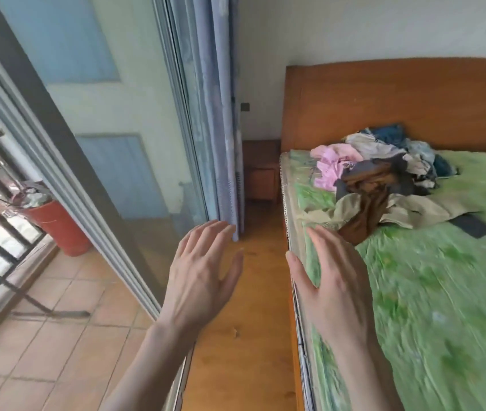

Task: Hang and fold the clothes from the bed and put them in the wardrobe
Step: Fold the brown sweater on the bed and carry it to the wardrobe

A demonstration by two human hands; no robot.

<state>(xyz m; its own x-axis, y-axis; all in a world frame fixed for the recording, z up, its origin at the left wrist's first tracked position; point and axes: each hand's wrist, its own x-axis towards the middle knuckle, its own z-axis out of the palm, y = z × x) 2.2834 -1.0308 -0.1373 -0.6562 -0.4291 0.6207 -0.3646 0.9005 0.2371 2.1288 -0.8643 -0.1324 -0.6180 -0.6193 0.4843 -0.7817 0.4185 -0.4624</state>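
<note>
Both hands raised in the near foreground, fingers straight and spread, grasping nothing: the left hand (200, 271) over the wooden floor (236, 336) of the narrow aisle, the right hand (333, 280) in front of the near left edge of the bed (443, 292); contact with the mattress cannot be determined. Farther along, the clothes (384, 179) lie in 1 loose heap on the green bedcover near the wooden headboard (399, 99), with pink, brown, beige, dark blue and pale garments tangled together and a dark flat item just right of the heap. At left, a sliding glass door (93, 173), a blue curtain (221, 114) and a far bedside cabinet (261, 170). No wardrobe or hanger is in view. Judged stage: beginning; no garment appears folded or hung, so sorting, hanging, folding and stowing all remain.
</note>
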